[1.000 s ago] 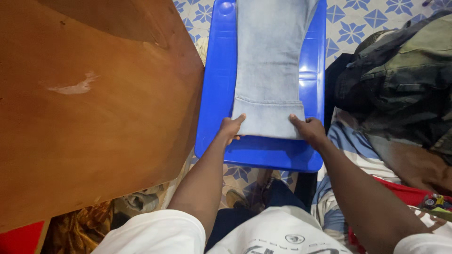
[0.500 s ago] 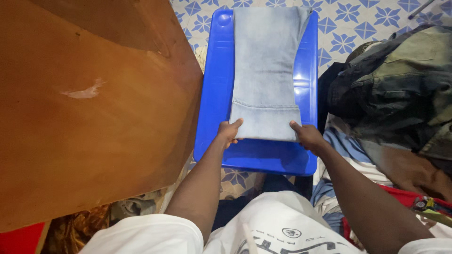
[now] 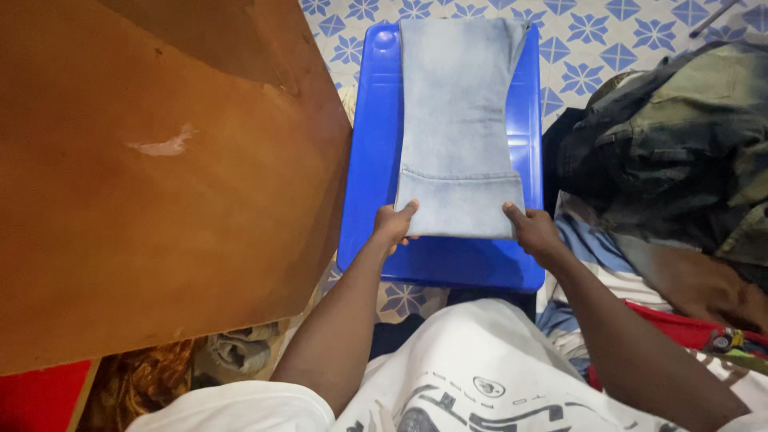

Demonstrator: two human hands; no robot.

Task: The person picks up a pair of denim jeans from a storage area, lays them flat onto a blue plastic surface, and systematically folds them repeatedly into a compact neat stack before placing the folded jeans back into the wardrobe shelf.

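A folded pair of pale blue jeans [image 3: 458, 128] lies lengthwise on a bright blue plastic board [image 3: 368, 160]. My left hand [image 3: 393, 225] pinches the near left corner of the jeans' hem, thumb on top. My right hand [image 3: 533, 230] grips the near right corner the same way. Both hands rest over the board's near end, close to my white printed shirt [image 3: 472, 376].
A brown wooden tabletop [image 3: 152, 184] fills the left side, its edge touching the board. A heap of dark green and black clothes [image 3: 680, 136] lies at the right, with striped and red fabric [image 3: 688, 320] below it. Blue-patterned floor tiles [image 3: 600, 32] show beyond.
Both hands keep their hold on the hem corners. The view has shifted slightly, and the jeans and board sit a little further right in the picture.
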